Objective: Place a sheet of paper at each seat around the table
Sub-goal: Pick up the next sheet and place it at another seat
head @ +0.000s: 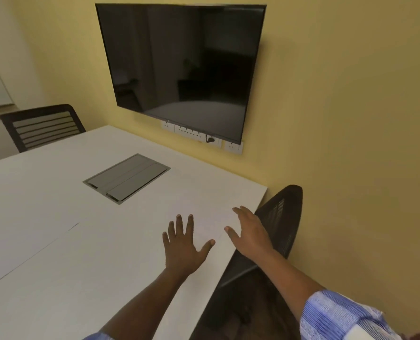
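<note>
Left hand (183, 246) and right hand (249, 231) both flat, fingers spread, gripping nothing, over white table (56, 192) corner. Mesh chair (285, 217) just beside right hand.

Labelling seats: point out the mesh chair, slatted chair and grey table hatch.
mesh chair (285, 217), head view, on its backrest.
slatted chair (44, 126), head view, on its backrest slats.
grey hatch (127, 177), head view, on its lid.

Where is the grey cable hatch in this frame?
In the head view, the grey cable hatch is set into the white table, left of centre, beyond the left hand and below the wall-mounted screen.
</note>
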A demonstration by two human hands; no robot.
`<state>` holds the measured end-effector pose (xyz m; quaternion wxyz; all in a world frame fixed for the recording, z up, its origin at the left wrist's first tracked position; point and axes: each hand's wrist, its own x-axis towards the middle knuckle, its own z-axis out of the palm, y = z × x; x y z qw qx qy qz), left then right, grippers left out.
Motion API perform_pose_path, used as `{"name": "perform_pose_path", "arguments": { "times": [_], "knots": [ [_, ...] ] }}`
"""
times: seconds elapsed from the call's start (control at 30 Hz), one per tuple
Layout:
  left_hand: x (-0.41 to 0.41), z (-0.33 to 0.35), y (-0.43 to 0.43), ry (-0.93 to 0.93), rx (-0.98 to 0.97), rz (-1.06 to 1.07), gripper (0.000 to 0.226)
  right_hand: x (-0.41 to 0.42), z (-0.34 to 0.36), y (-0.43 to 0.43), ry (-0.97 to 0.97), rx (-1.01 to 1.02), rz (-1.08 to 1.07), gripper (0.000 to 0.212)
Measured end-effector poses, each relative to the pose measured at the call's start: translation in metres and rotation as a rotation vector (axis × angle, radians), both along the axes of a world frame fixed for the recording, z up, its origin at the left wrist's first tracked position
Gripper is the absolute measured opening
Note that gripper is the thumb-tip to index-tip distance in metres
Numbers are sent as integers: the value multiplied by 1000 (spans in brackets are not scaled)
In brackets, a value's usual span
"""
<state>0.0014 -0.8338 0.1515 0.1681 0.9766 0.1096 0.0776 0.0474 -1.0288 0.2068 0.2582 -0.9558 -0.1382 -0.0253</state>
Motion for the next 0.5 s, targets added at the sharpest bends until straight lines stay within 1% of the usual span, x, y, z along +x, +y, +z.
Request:
{"name": "perform_pose_path", "arguments": {
  "times": [0.2,0.33,0.5],
  "knots": [
    [-62,43,1,-72,24,-41,102,-69,36,-3,-61,46,-75,67],
    [-97,68,9,-114,-9,-72,101,-114,51,2,-103,98,-132,67],
    [-149,84,35,-113,-67,-106,100,-178,61,22,-154,119,-233,66]
  ]
}}
